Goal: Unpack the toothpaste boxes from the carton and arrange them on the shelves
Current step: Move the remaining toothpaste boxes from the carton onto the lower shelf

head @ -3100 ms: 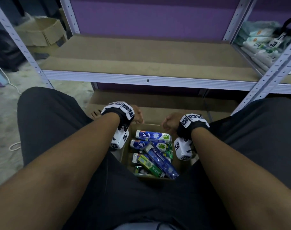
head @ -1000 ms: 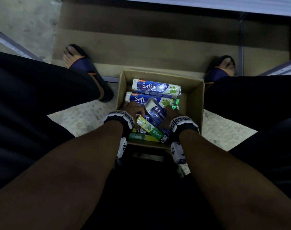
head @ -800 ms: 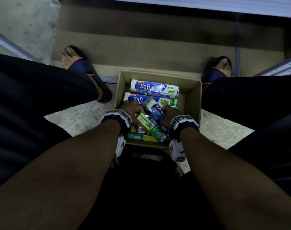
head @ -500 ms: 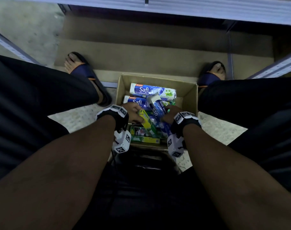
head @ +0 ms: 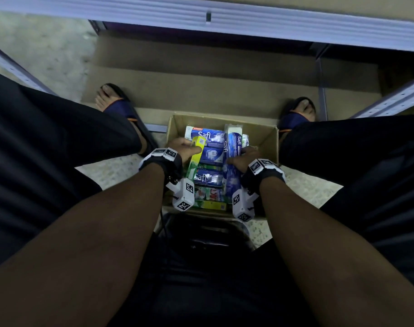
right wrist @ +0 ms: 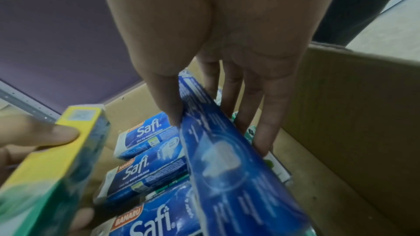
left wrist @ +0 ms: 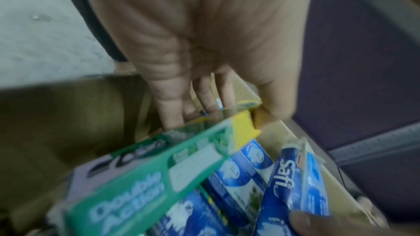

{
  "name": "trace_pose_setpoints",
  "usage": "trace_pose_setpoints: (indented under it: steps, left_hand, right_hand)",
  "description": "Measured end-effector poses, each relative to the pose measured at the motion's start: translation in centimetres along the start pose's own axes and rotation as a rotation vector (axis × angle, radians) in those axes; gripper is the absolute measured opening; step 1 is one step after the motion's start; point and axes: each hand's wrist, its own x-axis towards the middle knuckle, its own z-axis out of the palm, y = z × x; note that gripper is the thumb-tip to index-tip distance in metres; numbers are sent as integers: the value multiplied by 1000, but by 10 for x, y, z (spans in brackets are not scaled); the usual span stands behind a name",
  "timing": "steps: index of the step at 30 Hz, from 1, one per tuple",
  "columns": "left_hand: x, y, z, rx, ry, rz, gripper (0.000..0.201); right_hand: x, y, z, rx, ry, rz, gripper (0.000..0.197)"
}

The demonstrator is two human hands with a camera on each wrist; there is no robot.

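An open brown carton (head: 267, 142) stands on the floor between my feet, holding several blue Safi toothpaste boxes (head: 207, 179) and green ones. My left hand (head: 182, 149) grips a green and yellow toothpaste box (head: 196, 159) (left wrist: 159, 161) lifted at a slant over the carton's left side. My right hand (head: 245, 159) grips a blue Safi box (head: 233, 161) (right wrist: 229, 159), thumb on one face and fingers (right wrist: 265, 114) behind, raised on end over the right side. Two Safi boxes (right wrist: 145, 150) lie flat below.
The white front rail of a shelf (head: 248, 22) runs across the top, with a brown lower shelf board (head: 213, 86) beneath it. Slotted metal uprights (head: 390, 100) stand at right and left. My sandalled feet (head: 111, 102) flank the carton on speckled floor (head: 107, 171).
Both hands have closed on boxes and lifted them: the left has raised the green and yellow box, the right has tipped the blue Safi box up on end. The view tilted upward slightly.
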Motion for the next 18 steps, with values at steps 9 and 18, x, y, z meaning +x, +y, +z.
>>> trace_pose_setpoints:
  steps: [9, 18]
  left_hand:
    - [13, -11, 17, -116, -87, -52, 45]
    - [18, -14, 24, -69, -137, -147, 53]
  right_hand:
    - [11, 4, 9, -79, 67, 3, 61]
    - [12, 5, 20, -98, -57, 67, 105]
